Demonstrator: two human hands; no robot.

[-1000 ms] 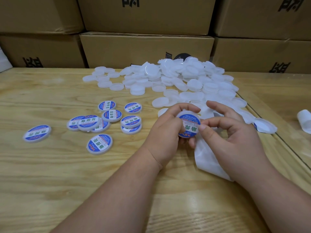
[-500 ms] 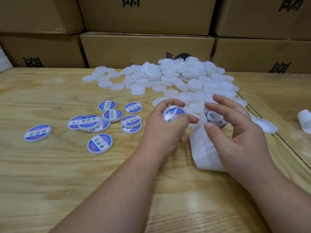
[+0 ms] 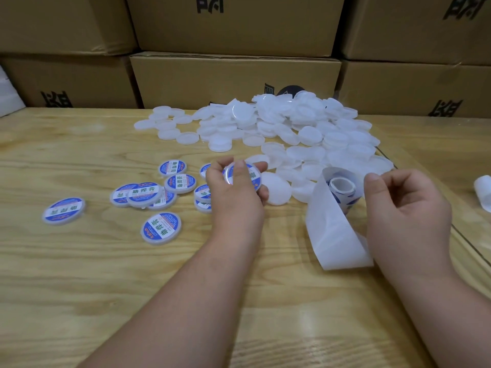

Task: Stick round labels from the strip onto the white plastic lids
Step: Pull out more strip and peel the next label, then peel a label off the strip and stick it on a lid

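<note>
Left hand (image 3: 233, 200) grips a round white plastic lid with a blue-and-white label (image 3: 245, 176), thumb across its face, just right of the cluster of labelled lids (image 3: 148, 193) on the light wooden table (image 3: 79, 261). Right hand (image 3: 406, 213) has fingers loosely curled, touching the white backing strip (image 3: 334, 229) that trails near from the small label roll (image 3: 342, 185). Can't tell if it pinches. Pile of plain white lids (image 3: 279, 123) lies far centre, in front of brown cardboard boxes (image 3: 233, 73).

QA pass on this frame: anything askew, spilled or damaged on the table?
Nothing damaged. Finished labelled lids lie scattered and partly overlapping, not stacked. Blank lids sit in a loose heap. Spent backing strip trails loosely across the table.
</note>
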